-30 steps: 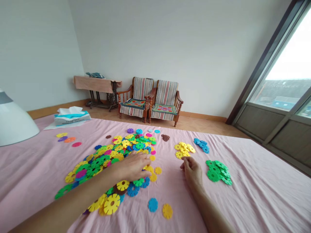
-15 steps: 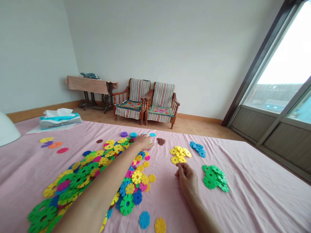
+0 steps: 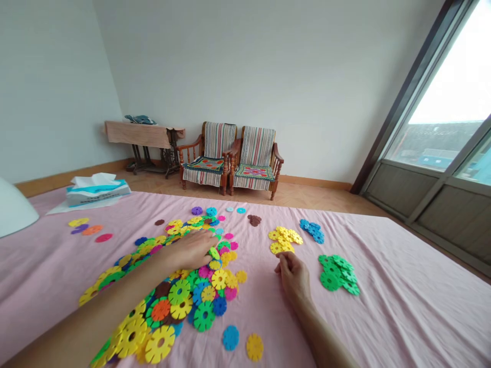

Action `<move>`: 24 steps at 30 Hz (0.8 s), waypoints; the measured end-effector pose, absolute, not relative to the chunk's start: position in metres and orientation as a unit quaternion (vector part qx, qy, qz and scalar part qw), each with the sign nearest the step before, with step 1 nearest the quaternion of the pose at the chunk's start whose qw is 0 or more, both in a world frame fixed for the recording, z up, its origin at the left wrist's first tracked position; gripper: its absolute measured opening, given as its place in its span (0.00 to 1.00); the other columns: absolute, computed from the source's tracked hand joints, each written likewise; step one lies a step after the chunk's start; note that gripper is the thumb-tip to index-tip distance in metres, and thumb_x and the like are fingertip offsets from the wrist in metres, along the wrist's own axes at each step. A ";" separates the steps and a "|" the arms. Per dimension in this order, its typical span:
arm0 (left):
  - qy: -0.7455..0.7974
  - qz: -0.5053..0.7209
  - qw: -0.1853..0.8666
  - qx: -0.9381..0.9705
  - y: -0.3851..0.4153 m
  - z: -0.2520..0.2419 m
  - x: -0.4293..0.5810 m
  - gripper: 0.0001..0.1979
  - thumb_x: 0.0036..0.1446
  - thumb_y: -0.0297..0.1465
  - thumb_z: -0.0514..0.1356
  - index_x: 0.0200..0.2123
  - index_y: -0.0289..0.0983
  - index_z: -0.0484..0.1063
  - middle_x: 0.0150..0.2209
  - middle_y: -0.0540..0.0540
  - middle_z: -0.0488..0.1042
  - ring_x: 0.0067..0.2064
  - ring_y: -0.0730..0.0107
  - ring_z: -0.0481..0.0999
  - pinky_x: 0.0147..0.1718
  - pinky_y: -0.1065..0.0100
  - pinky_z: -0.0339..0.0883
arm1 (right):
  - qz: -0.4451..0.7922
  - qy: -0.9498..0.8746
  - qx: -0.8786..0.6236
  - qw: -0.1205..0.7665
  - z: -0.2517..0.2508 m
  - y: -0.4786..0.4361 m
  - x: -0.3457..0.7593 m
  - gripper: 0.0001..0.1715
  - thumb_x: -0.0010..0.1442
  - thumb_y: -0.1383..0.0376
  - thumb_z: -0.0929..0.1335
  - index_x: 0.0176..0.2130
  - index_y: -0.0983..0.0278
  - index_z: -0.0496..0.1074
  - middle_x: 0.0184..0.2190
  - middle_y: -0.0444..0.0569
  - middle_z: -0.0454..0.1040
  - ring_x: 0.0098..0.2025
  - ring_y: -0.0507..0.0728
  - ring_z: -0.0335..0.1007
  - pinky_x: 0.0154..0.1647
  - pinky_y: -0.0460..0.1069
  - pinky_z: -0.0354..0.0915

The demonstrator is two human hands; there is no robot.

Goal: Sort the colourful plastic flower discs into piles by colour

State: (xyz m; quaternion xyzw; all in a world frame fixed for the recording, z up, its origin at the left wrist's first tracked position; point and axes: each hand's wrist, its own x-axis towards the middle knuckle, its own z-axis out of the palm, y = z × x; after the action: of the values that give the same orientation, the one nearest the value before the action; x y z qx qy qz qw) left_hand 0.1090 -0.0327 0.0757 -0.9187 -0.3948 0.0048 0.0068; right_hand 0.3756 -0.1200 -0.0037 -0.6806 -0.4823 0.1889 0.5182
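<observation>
My left hand [image 3: 194,249] reaches over a heap of colourful notched plastic discs [image 3: 180,291], its fingers slightly bent and apart. Beside its fingertips is a tilted yellow-green disc [image 3: 214,253]; I see no firm grip on it. My right hand [image 3: 293,276] rests on the cloth with thumb and fingers curled together, and whatever they hold, if anything, is hidden. Just beyond it is a small pile of yellow discs [image 3: 284,237]. Green discs [image 3: 337,273] lie to its right, blue discs [image 3: 312,231] farther back, and brown discs [image 3: 253,220] toward the far edge.
A pink cloth [image 3: 402,286] covers the surface. At the left are a tissue box [image 3: 97,191], several loose discs [image 3: 92,230] and a white rounded object [image 3: 15,209]. Single blue [image 3: 230,338] and yellow-orange [image 3: 254,347] discs lie near the front. Two armchairs [image 3: 253,163] stand beyond.
My left hand has drawn back from the far end of the heap toward me and to the left, uncovering discs there. My right hand stays nearly in place, still curled.
</observation>
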 end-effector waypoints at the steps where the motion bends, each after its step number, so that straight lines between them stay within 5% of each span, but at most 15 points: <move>1: -0.390 -0.007 0.004 -0.921 -0.044 0.079 0.108 0.13 0.50 0.28 0.63 0.41 0.40 0.72 0.44 0.44 0.73 0.50 0.54 0.70 0.48 0.59 0.62 | 0.188 -0.482 -0.682 0.517 -0.003 -0.120 0.376 0.19 0.56 0.55 0.60 0.32 0.64 0.73 0.18 0.45 0.72 0.22 0.55 0.68 0.24 0.46 0.58; 7: -0.157 -0.078 -0.116 -0.978 -0.128 0.076 0.146 0.14 0.54 0.37 0.63 0.42 0.40 0.68 0.44 0.47 0.72 0.47 0.63 0.70 0.52 0.64 0.60 | 0.196 -0.482 -0.686 0.509 -0.006 -0.119 0.379 0.20 0.55 0.54 0.60 0.33 0.64 0.73 0.19 0.45 0.73 0.22 0.55 0.68 0.24 0.46 0.59; 11: -0.056 -0.076 -0.073 -0.993 -0.159 0.056 0.163 0.15 0.57 0.38 0.61 0.44 0.38 0.66 0.49 0.43 0.70 0.50 0.60 0.67 0.56 0.60 0.57 | 0.206 -0.488 -0.680 0.508 -0.010 -0.117 0.382 0.20 0.54 0.54 0.60 0.33 0.65 0.74 0.19 0.46 0.73 0.22 0.55 0.69 0.24 0.46 0.59; 17: -0.196 -0.098 0.006 -0.976 -0.143 0.048 0.144 0.07 0.57 0.22 0.56 0.38 0.37 0.67 0.44 0.44 0.71 0.49 0.61 0.67 0.58 0.56 0.53 | 0.187 -0.491 -0.684 0.506 -0.003 -0.122 0.377 0.18 0.56 0.56 0.60 0.32 0.64 0.73 0.19 0.45 0.73 0.22 0.55 0.69 0.24 0.46 0.58; 24: -0.393 -0.261 -0.069 -0.879 -0.121 0.046 0.107 0.09 0.60 0.21 0.50 0.35 0.39 0.67 0.38 0.47 0.71 0.44 0.64 0.69 0.45 0.62 0.63 | 0.160 -0.550 -0.665 0.479 0.002 -0.127 0.368 0.17 0.58 0.58 0.59 0.33 0.65 0.72 0.21 0.46 0.73 0.24 0.55 0.69 0.28 0.47 0.60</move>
State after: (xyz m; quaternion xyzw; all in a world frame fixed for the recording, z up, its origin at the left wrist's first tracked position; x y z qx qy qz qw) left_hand 0.1073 -0.1212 0.0456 -0.8790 -0.3933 -0.2607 -0.0691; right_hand 0.3683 -0.1268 0.0022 -0.6648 -0.5502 0.1602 0.4791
